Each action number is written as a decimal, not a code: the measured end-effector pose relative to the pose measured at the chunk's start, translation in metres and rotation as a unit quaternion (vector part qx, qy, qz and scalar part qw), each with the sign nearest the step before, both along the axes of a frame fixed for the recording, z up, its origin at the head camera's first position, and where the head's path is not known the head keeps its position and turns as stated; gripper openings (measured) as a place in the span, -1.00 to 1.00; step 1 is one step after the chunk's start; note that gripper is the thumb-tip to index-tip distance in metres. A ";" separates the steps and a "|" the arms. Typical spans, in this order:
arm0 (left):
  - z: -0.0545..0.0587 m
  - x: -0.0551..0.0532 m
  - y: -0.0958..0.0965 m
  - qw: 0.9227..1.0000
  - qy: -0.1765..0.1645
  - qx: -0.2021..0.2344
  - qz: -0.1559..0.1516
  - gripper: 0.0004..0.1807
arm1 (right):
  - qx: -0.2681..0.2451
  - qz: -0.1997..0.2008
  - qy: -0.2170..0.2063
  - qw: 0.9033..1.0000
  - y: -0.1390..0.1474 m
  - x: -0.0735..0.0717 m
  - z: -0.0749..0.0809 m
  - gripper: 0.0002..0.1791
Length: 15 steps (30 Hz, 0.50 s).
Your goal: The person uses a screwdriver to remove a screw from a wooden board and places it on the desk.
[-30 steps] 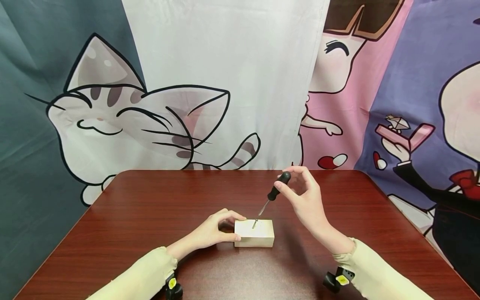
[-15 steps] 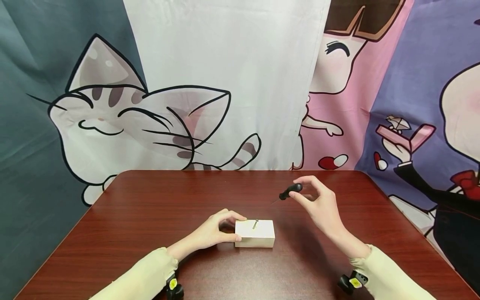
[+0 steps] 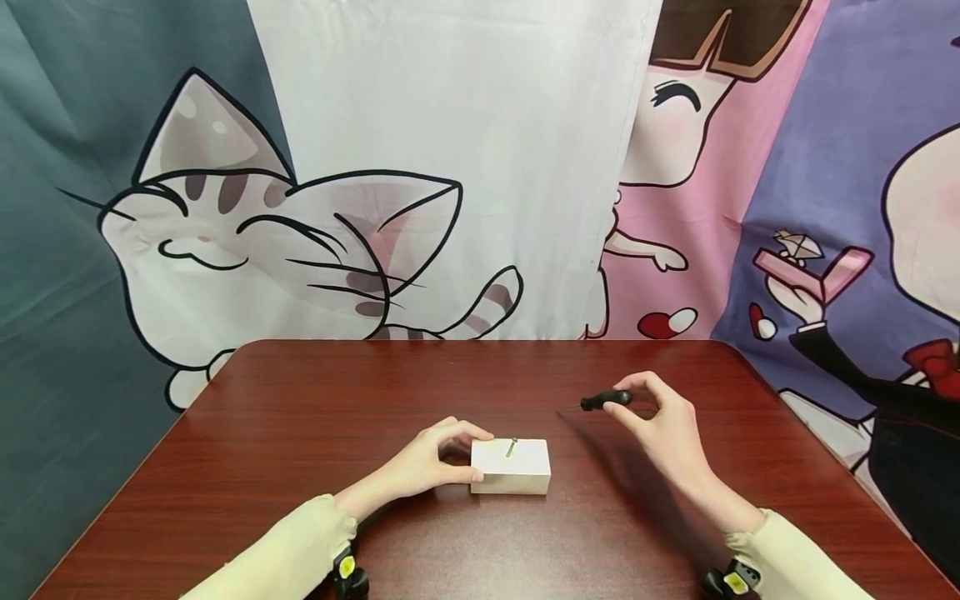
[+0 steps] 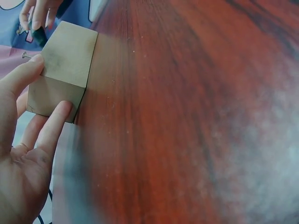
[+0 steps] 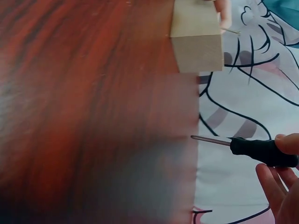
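A pale wooden block (image 3: 512, 468) lies on the table, gripped at its left end by my left hand (image 3: 423, 462), thumb on the near side and fingers toward the far side. From the block's top a screw (image 3: 512, 448) stands up; the left wrist view shows its head (image 4: 24, 55) clear of the wood. My right hand (image 3: 663, 425) pinches the black handle of a screwdriver (image 3: 606, 400) to the right of the block. In the right wrist view the screwdriver's metal shaft (image 5: 212, 140) is bare, and its tip is apart from screw and block.
The reddish-brown wooden table (image 3: 337, 400) extends around both hands. Behind it hangs a cloth backdrop (image 3: 450, 125) printed with a cartoon cat and figures. A dark wrist camera (image 3: 350, 575) sits at the left cuff, another (image 3: 733, 579) at the right.
My right hand has drawn the screwdriver away from the screw, to the right and lower, and the shaft has swung from steep to nearly level. My left hand and the block stay in place.
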<state>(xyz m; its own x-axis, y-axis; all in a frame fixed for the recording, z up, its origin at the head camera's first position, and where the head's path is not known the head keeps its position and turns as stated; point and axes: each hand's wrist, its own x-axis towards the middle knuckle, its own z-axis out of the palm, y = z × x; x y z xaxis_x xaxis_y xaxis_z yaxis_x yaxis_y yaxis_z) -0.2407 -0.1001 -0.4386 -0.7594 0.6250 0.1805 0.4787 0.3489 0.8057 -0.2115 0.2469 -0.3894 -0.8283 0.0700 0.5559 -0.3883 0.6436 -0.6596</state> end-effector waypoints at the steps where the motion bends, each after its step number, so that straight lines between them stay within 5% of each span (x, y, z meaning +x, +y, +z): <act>1: 0.000 0.000 0.000 1.000 0.000 -0.001 0.001 -0.48 | 0.008 -0.003 0.001 1.000 0.002 0.001 -0.001 -0.68; 10: -0.001 -0.001 0.001 1.000 0.001 0.005 0.001 -0.49 | 0.079 -0.002 -0.008 0.997 0.015 0.011 -0.009 -0.62; 15: -0.001 0.000 0.000 1.000 0.002 0.005 0.002 -0.48 | 0.172 0.005 -0.013 0.985 0.021 0.016 -0.011 -0.52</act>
<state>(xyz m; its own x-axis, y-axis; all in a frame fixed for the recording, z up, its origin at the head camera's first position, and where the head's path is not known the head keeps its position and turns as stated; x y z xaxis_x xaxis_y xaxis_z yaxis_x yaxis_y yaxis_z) -0.2411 -0.0996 -0.4396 -0.7610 0.6203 0.1901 0.4805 0.3419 0.8076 -0.1957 0.2676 -0.4001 -0.8420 -0.1260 0.5245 -0.3813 0.8269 -0.4135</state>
